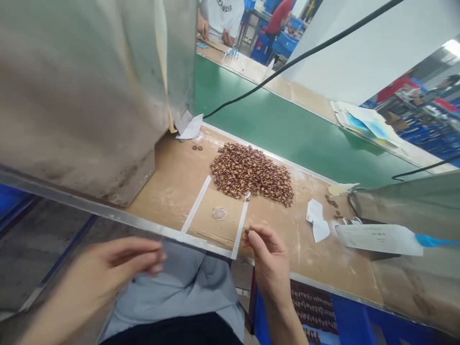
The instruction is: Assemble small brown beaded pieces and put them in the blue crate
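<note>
Clock positions are reckoned from the middle of the bench. At the far left, around 9 o'clock, the view is filled by a scuffed sheet-metal housing (82, 91). Below it, near 7 o'clock, the left hand (118, 270) is held over a grey cloth lap (172, 292). It is blurred by motion, with the fingers curled and the thumb drawn toward them; whether anything is gripped cannot be told.

A cardboard-topped bench (309, 258) runs across the frame. Two small brown discs (196, 147) are laid near its back edge at 11 o'clock, just beside a scrap of clear plastic (198, 138). A rectangle is marked out by white tape strips (196, 203), and a clear round disc (219, 213) is lying inside it. Behind the rectangle, at 12 o'clock, a heap of speckled brown pieces (251, 175) is spread.

At 6 o'clock, the right hand (269, 258) is closed in a pinch, with a small brown piece (247, 231) gripped between thumb and forefinger just beside the right tape strip.

Further right, at 3 o'clock, a crumpled white tissue (316, 220) lies near a few scattered brown pieces (332, 203). A white paper sheet (377, 238) lies beyond them, with a blue strip (431, 241) at its end.
</note>
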A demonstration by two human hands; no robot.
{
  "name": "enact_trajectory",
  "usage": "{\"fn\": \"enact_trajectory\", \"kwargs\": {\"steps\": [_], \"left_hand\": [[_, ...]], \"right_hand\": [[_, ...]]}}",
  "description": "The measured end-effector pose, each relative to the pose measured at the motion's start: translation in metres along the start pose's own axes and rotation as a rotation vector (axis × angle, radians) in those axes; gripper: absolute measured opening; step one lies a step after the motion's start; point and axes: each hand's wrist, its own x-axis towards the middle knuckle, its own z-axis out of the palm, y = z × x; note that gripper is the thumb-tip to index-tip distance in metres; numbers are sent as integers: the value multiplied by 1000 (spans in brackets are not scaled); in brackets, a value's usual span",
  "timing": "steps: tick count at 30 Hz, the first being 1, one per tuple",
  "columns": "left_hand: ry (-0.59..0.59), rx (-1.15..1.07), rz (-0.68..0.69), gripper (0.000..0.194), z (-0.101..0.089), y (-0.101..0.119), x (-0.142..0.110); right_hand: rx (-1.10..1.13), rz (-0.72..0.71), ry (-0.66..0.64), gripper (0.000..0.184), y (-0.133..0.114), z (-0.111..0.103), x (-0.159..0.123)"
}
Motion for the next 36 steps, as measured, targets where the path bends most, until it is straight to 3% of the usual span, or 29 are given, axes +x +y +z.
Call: {"fn": "enact_trajectory", "kwargs": {"steps": [3,5,9,16,23,25,28,31,34,36], "left_hand": [[-202,-361,-88,54,50,0,15],[-221,-523,-97,53,78,2,20],[-224,-638,-117,46,102,3,17],[-298,-648,-122,43,98,0,12],[-604,-591,-222,40,82,-7,23],[-668,-596,-221,35,80,-10,26],[-683,-634,-170,30,79,-10,31],[-651,-652,-86,34,77,-8,38],[-645,-627,-30,32,72,-4,50],[-630,-624,-4,30,70,-2,59]], "right_hand": [[94,75,-120,38,-11,23,-23],[124,94,-157,33,-16,34,-31],[146,86,-171,27,-13,45,-39],[118,149,-270,22,-11,51,-39],[-43,197,-469,19,-35,32,-27],[-72,154,-482,19,-33,21,-20],[-203,-65,-249,21,-20,-1,1],[-516,-330,38,28,-2,-24,25],[-744,-527,80,26,8,-37,38],[-745,-594,81,23,8,-35,38]]}}
